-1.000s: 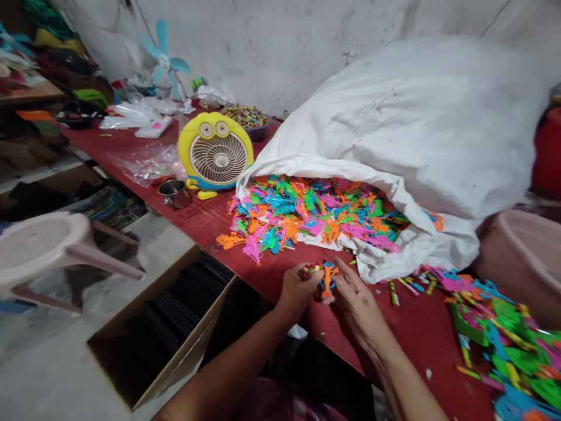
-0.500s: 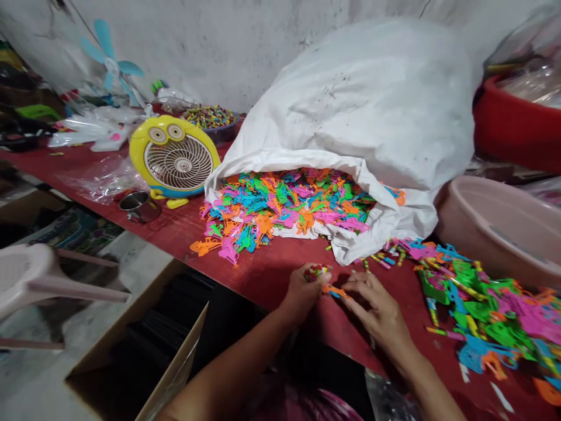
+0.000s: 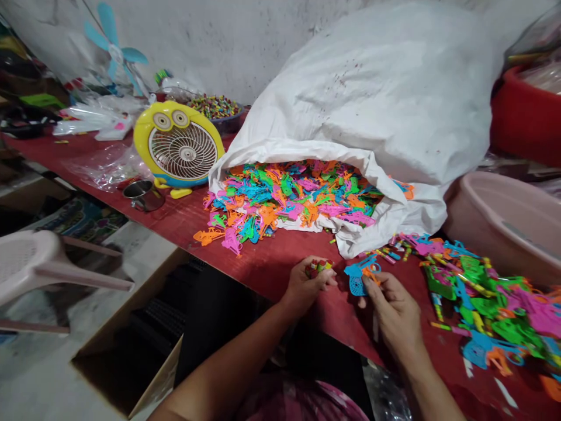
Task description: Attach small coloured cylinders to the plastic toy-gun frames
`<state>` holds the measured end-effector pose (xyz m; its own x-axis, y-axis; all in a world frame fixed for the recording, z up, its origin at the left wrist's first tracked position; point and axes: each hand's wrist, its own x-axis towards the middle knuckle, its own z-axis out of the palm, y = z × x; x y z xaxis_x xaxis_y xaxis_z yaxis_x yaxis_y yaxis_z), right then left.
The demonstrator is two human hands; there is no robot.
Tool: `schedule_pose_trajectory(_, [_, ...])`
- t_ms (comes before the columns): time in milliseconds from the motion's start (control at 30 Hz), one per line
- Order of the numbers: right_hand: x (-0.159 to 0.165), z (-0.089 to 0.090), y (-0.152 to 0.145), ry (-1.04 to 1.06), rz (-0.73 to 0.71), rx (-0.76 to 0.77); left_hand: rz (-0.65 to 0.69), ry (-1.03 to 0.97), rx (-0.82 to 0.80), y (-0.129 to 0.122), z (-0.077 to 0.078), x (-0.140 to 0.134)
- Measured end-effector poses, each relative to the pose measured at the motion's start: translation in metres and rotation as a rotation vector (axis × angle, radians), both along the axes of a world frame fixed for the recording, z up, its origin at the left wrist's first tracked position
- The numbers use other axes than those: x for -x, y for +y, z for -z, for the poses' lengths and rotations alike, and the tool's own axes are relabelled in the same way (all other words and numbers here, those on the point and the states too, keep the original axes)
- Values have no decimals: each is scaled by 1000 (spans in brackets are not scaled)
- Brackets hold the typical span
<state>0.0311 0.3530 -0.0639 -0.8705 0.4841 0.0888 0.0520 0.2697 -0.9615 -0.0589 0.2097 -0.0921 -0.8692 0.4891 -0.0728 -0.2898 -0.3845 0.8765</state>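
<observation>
My left hand [image 3: 303, 287] is closed round a bunch of small red, yellow and green sticks [image 3: 319, 266], their ends pointing up. To its right, my right hand [image 3: 394, 310] pinches a flat blue plastic toy piece [image 3: 356, 279] with openwork, and an orange piece [image 3: 372, 271] beside it. Both hands are over the front part of the red table [image 3: 284, 257]. Behind them, many similar pink, green, orange and blue toy pieces [image 3: 289, 193] spill from the mouth of a big white sack [image 3: 372, 99].
A pile of toy pieces and sticks [image 3: 486, 304] lies at the right, by a pink basin [image 3: 504, 216]. A yellow fan [image 3: 186, 152] and a metal cup [image 3: 144, 196] stand at the left. Below the edge is a cardboard box [image 3: 131, 351]; a plastic stool [image 3: 35, 263] is farther left.
My hands have come apart. The right hand has turned and lifted the blue and orange pieces away from the left, which keeps its bunch of sticks. The view has shifted slightly.
</observation>
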Motion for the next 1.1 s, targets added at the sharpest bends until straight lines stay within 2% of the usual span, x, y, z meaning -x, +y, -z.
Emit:
schedule_pose_trajectory(167, [5, -5, -17, 39, 64, -49, 0, 41, 32, 0, 2, 0])
schedule_pose_trajectory(367, [3, 8, -26, 48, 93, -163, 0, 52, 90, 2, 5, 0])
schedule_pose_trajectory(533, [1, 7, -28, 39, 50, -360, -16, 100, 115, 2, 6, -2])
schedule_pose_trajectory(700, [4, -4, -29, 21, 68, -542, -61, 282, 235, 0, 5, -5])
schedule_pose_trajectory(900, [11, -11, -26, 0, 33, -394, -91, 535, 348, -3, 0, -7])
schedule_pose_trajectory(1033, [8, -6, -27, -2, 21, -245, -56, 521, 352, -2, 1, -9])
schedule_pose_trajectory(1100, [3, -5, -17, -28, 5, -157, -34, 433, 328, 0, 2, -9])
